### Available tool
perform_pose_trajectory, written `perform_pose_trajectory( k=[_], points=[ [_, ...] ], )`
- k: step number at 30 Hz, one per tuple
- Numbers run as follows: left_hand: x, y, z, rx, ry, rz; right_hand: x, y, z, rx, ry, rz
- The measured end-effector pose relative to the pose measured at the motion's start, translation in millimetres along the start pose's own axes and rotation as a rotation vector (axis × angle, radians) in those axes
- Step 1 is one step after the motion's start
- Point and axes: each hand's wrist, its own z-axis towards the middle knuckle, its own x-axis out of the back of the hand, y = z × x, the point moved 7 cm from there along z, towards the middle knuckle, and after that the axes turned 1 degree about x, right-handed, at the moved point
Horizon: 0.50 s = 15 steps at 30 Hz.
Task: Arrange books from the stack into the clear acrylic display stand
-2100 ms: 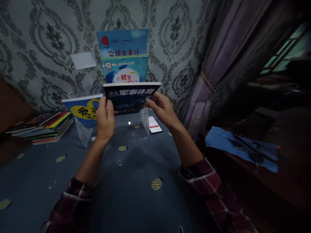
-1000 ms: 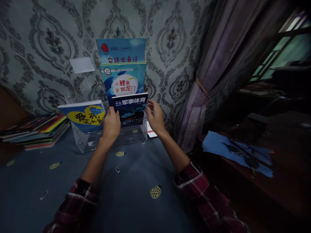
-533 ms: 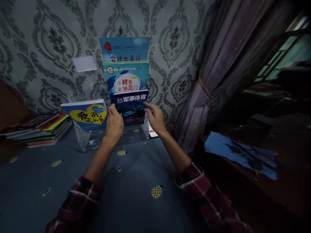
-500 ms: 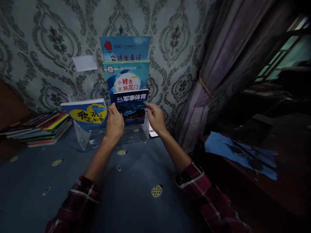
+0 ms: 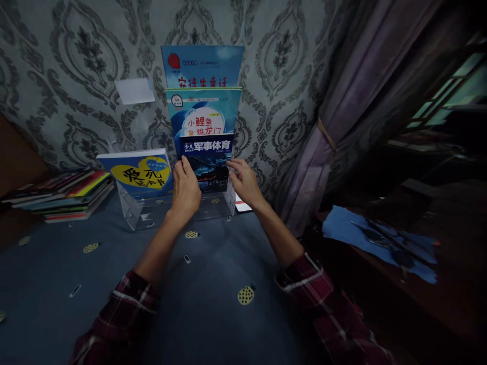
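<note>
A dark blue book (image 5: 211, 165) with white title characters stands in the front tier of a clear acrylic rack (image 5: 131, 213). My left hand (image 5: 186, 188) grips its left edge, with the thumb side toward the cover. On the other side, the fingers of my right hand (image 5: 245, 181) are bent and pinch the right edge. Behind it rise a teal book (image 5: 224, 104) and a taller blue book (image 5: 203, 66), each partly covered by the one in front. Left of my left hand, a blue book with a yellow heart (image 5: 142, 172) leans in the same rack.
A pile of books (image 5: 72, 195) lies at the table's left. White card (image 5: 135, 91) shows above the rack, before the patterned wallpaper. A tied curtain (image 5: 304, 167) hangs at right, near a blue cloth (image 5: 350, 230) with dark tools on it. A blue cloth (image 5: 213, 314) covers the table.
The dark blue book has leaned back against the books behind, and its white top edge no longer shows. Both hands stay at its sides. The view has shifted slightly.
</note>
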Motion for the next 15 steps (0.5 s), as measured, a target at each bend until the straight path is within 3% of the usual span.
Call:
perform_pose_trajectory(
  k=[15],
  points=[
    [1.7, -4.6, 1.6, 0.032, -0.014, -0.1, 10.5, 8.2, 3.8, 0.014, 0.048, -0.02]
  ],
)
